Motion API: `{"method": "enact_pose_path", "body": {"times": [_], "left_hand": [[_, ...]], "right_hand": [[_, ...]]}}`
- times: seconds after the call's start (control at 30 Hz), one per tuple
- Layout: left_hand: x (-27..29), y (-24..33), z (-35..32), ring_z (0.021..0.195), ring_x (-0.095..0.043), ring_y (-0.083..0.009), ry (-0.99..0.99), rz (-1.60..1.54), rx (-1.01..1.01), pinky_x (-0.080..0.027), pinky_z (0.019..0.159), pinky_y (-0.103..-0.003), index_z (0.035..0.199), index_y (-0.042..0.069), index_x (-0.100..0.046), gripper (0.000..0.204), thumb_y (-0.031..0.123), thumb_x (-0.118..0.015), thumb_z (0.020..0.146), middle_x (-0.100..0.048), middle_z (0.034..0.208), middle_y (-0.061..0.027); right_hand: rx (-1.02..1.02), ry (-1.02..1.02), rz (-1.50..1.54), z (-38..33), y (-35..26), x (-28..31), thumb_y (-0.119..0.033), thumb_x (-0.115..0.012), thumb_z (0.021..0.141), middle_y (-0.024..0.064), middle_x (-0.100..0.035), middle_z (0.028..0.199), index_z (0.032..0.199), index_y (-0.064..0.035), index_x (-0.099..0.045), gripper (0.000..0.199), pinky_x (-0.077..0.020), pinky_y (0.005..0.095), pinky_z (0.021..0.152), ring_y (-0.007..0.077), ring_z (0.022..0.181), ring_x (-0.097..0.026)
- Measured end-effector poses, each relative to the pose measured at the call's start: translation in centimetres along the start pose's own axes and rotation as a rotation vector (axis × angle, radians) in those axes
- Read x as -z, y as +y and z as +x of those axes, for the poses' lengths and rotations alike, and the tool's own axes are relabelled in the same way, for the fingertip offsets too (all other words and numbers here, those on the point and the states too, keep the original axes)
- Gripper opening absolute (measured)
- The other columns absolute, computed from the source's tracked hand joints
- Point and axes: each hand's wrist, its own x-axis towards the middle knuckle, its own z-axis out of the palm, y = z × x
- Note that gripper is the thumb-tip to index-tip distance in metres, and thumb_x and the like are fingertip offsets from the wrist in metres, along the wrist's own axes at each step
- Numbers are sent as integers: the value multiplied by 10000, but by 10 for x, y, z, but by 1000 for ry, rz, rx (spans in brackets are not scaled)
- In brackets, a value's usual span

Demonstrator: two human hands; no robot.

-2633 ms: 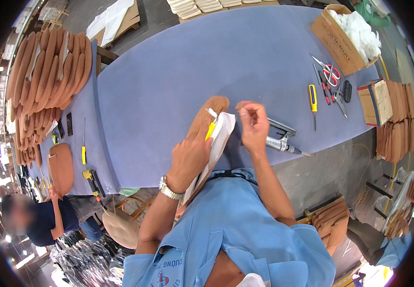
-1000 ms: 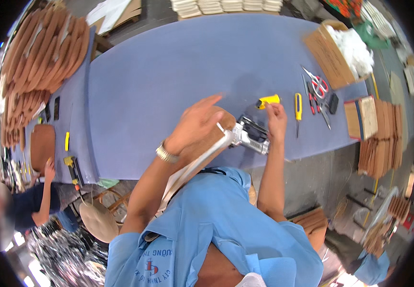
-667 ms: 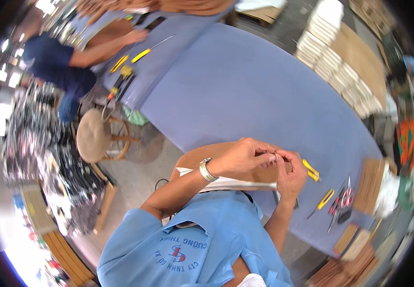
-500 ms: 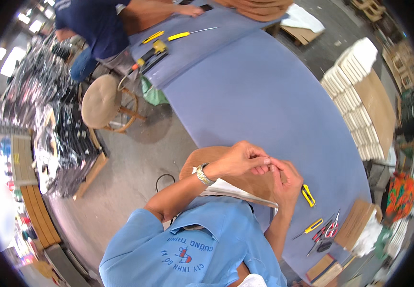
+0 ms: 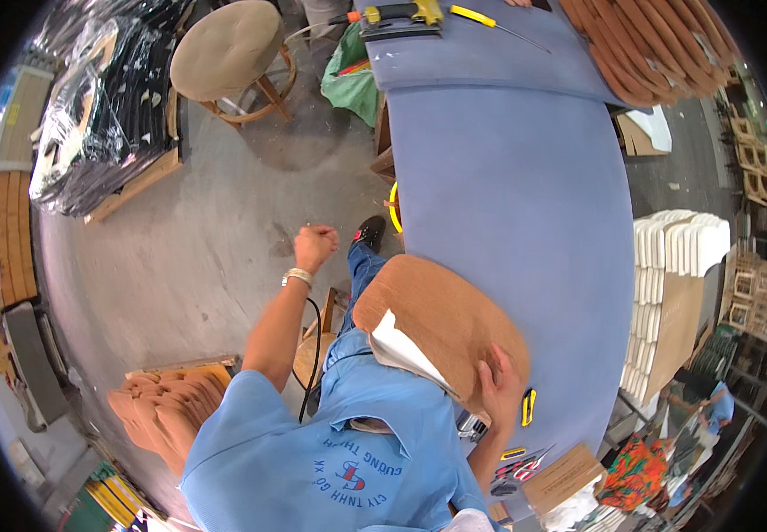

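A brown upholstered seat pad (image 5: 437, 310) with rounded corners lies at the near left edge of the blue-grey table, partly over my lap. White material (image 5: 399, 346) shows along its near left edge. My right hand (image 5: 500, 386) rests on the pad's right part, fingers extended and somewhat apart, not gripping it. My left hand (image 5: 316, 246) is held out to the left over the floor, away from the pad. Its fingers are curled together; whatever they hold, if anything, is too small to see.
A yellow cutter (image 5: 528, 407) and red-handled scissors (image 5: 530, 467) lie right of the pad. At the far end of the table (image 5: 508, 177) are a yellow staple gun (image 5: 401, 12), a screwdriver (image 5: 472, 16) and stacked brown pads (image 5: 654, 44). A round stool (image 5: 226, 49) stands far left.
My hands, pinched together over the pad before, have parted. The left has swung out left over the floor; the right has come down onto the pad. The view has turned left and downward.
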Motion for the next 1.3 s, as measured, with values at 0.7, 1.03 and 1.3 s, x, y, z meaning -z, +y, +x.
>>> {"method": "enact_pose_path", "body": {"times": [0.7,1.03,1.3], "left_hand": [[-60,105,-91,1319,-581,-229,-793,18,16,-449,1128,-362,1480,-60,-521,706,470,-643,1031,-635,1406,-182],[-44,292,-186,1251,-615,-199,-670,52,-1011,-515,1071,-374,1563,37,-462,727,217,-796,942,-627,1425,-155],[-103,402,-285,1041,-677,-432,-584,677,-1487,-547,863,-524,1463,139,-585,511,327,-623,989,-705,1226,-191]], "right_hand": [[-414,452,650,-29,189,18,-295,-681,1037,153,-693,1210,1466,4,-532,544,-520,348,930,203,1069,-648],[20,622,894,54,141,27,-230,-666,1046,153,-627,1361,1559,-7,-437,604,-470,331,1059,212,1209,-607],[230,528,748,31,60,100,-237,-613,1064,156,-669,1292,1454,-20,-566,448,-535,382,995,226,1102,-672]]}}
